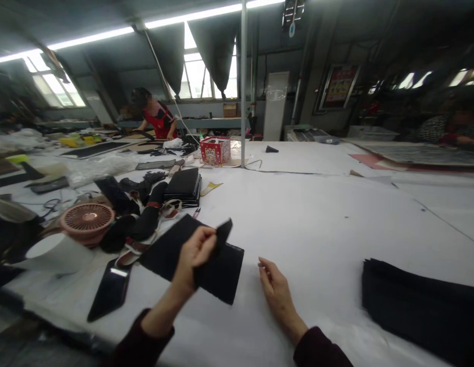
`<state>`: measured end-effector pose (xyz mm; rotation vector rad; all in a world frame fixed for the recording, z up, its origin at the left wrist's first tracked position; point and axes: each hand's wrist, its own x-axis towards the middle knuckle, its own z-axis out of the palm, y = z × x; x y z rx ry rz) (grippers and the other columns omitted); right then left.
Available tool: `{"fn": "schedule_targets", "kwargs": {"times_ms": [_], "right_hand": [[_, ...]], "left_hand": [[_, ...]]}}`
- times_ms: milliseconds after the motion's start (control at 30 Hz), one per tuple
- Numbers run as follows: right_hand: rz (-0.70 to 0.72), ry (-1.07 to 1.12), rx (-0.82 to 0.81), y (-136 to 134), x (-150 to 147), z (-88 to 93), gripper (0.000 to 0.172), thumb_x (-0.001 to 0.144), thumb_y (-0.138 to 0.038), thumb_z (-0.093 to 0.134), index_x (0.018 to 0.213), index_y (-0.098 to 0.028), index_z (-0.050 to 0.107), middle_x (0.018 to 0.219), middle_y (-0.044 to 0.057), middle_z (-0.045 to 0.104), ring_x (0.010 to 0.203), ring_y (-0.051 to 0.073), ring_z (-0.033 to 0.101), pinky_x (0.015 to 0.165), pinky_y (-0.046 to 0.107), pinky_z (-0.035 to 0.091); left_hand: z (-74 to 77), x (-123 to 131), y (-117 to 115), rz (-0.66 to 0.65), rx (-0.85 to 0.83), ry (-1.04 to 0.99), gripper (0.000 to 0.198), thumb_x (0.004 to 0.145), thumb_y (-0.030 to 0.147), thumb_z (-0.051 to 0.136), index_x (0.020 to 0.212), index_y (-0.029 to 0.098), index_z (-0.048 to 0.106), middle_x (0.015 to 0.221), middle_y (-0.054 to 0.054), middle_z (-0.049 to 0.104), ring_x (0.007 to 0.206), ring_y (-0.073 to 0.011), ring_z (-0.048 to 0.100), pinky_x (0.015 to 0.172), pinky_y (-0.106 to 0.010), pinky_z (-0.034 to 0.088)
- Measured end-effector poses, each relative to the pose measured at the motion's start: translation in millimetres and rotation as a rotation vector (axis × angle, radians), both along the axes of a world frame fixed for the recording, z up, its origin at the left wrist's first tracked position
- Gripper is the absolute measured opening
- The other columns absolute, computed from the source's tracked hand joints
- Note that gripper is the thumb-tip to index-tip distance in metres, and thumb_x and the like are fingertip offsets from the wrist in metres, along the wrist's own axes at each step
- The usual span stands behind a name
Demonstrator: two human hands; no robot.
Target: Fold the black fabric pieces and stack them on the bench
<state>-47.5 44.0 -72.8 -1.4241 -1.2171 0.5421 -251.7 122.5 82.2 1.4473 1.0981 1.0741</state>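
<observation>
My left hand (196, 252) is closed around a small black flat piece (223, 232), whose end sticks up past the thumb; its exact kind is unclear. Beneath that hand a black rectangular panel (224, 275) lies at a slant on the white table. Just right of the panel, apart from it, my right hand (275, 290) hovers with loosely bent fingers and nothing visible in them. A stack of black cloth-like pieces (420, 306) rests farther right. Behind my left hand stands a pile of folded black pieces (184, 184).
On the left are a pink fan (87, 219), a dark phone (111, 288), a curled white sheet (55, 252) and jumbled dark items. A red patterned box (215, 151) stands beside a pole (243, 86). Across the table works a person in a red apron (160, 120).
</observation>
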Motion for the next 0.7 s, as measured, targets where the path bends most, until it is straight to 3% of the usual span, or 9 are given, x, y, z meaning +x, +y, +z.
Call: {"fn": "schedule_targets", "kwargs": {"times_ms": [67,133,200,267,400,500,633,700], "right_hand": [[0.004,0.387,-0.186,-24.0,14.0,8.0,0.053,0.089,-0.061,0.050,0.114,-0.016,0.060,0.094,0.011,0.066,0.080,0.025,0.064,0.066,0.036,0.053],[0.029,0.720,-0.334,-51.5,33.2,17.8,0.060,0.085,-0.067,0.052,0.111,-0.014,0.060,0.088,0.011,0.067,0.076,0.024,0.065,0.063,0.034,0.053],[0.043,0.885,-0.444,-79.5,55.8,26.8,0.058,0.084,-0.066,0.055,0.110,-0.014,0.061,0.089,0.011,0.068,0.080,0.024,0.066,0.070,0.033,0.053],[0.020,0.900,-0.520,-104.8,78.1,32.9,0.053,0.085,-0.061,0.059,0.107,-0.013,0.062,0.088,0.011,0.068,0.079,0.022,0.067,0.071,0.030,0.052],[-0.015,0.735,-0.620,-134.2,109.0,35.4,0.042,0.083,-0.051,0.066,0.105,-0.016,0.062,0.094,0.010,0.069,0.070,0.015,0.064,0.054,0.020,0.044],[-0.015,0.475,-0.686,-131.0,115.8,33.1,0.037,0.086,-0.045,0.061,0.109,-0.016,0.063,0.096,0.009,0.070,0.067,0.014,0.064,0.048,0.018,0.039],[-0.081,-0.065,-0.575,-105.6,109.6,29.8,0.029,0.085,-0.029,0.059,0.106,-0.013,0.068,0.082,0.007,0.071,0.070,0.017,0.064,0.059,0.025,0.046],[-0.135,-0.201,-0.524,-94.2,102.3,27.7,0.025,0.082,-0.025,0.060,0.103,-0.015,0.069,0.079,0.005,0.070,0.076,0.020,0.064,0.070,0.029,0.047]], "left_hand": [[-38.5,43.7,-48.6,-0.210,0.182,0.198,0.024,0.087,0.040,0.052,0.095,0.020,0.060,0.073,0.000,0.062,0.065,-0.0157,0.057,0.062,-0.026,0.044],[-69.3,79.3,-93.2,-0.404,0.264,0.231,0.021,0.093,0.033,0.042,0.098,0.022,0.059,0.087,-0.003,0.066,0.077,-0.0167,0.061,0.073,-0.028,0.048],[-90.0,101.7,-125.5,-0.576,0.326,0.254,0.021,0.094,0.027,0.039,0.106,0.024,0.057,0.101,-0.004,0.066,0.090,-0.0167,0.061,0.083,-0.028,0.049],[-101.9,110.8,-139.2,-0.712,0.417,0.342,0.025,0.092,0.022,0.042,0.114,0.026,0.054,0.112,-0.004,0.064,0.101,-0.0175,0.059,0.090,-0.031,0.048],[-113.8,108.3,-121.0,-0.739,0.629,0.669,0.034,0.086,0.016,0.049,0.119,0.025,0.053,0.129,-0.005,0.057,0.116,-0.0255,0.051,0.097,-0.044,0.044],[-121.4,109.2,-106.2,-0.699,0.709,0.834,0.037,0.086,0.017,0.051,0.122,0.022,0.053,0.132,-0.008,0.054,0.118,-0.0292,0.049,0.097,-0.049,0.042],[-129.1,123.0,-113.6,-0.692,0.757,0.845,0.037,0.087,0.020,0.051,0.124,0.021,0.052,0.131,-0.008,0.054,0.117,-0.0283,0.048,0.096,-0.047,0.042],[-129.8,130.0,-117.1,-0.694,0.758,0.826,0.038,0.086,0.020,0.052,0.124,0.021,0.052,0.130,-0.009,0.055,0.116,-0.0276,0.049,0.095,-0.045,0.043]]}}
